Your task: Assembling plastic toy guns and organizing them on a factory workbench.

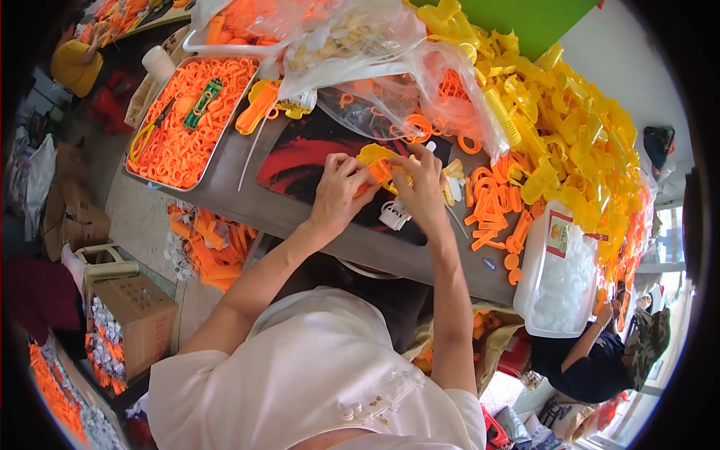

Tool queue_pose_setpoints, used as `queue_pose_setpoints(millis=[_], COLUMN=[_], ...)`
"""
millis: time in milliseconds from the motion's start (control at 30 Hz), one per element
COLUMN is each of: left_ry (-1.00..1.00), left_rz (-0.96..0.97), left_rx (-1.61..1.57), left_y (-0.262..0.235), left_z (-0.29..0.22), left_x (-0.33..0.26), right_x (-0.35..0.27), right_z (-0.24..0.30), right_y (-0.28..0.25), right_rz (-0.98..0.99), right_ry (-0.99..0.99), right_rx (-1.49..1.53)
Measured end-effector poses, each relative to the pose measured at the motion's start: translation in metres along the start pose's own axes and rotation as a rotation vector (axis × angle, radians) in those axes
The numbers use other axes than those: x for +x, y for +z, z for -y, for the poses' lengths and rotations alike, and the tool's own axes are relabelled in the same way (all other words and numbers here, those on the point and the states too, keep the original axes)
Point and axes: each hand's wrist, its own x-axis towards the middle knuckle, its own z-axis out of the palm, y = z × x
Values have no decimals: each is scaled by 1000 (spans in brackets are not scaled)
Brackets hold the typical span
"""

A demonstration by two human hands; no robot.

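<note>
Over a black and red mat [289, 161], my left hand [339, 193] pinches a small orange plastic part [379, 171]. A yellow plastic piece [373, 153] sits against it, between my two hands. My right hand [421, 191] has its fingers closed at the right side of the yellow piece; exactly what they grip is partly hidden. Just below my right fingers lies a white plastic part [394, 214] with openings in it. Small white and yellowish pieces [453, 180] are beside my right hand.
A metal tray [196, 180] of orange rings holds pliers [142, 142] and a green tool [202, 103]. Plastic bags [352, 45] lie behind. Yellow parts [555, 127] pile up at right, near orange pieces [491, 199] and a tub [534, 304] of white parts. A co-worker [600, 360] sits at right.
</note>
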Motion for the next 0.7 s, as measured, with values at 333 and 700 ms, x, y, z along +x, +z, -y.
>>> queue_pose_setpoints(millis=[333, 700], left_ry=[59, -195], left_rz=[6, 147], left_rx=[-83, -453], left_y=[-4, -15], left_z=[11, 28], left_x=[6, 11], right_x=[-63, -33], right_z=[51, 49], right_y=[2, -16], right_rz=[-134, 100], right_ry=[285, 286], right_rx=[68, -107])
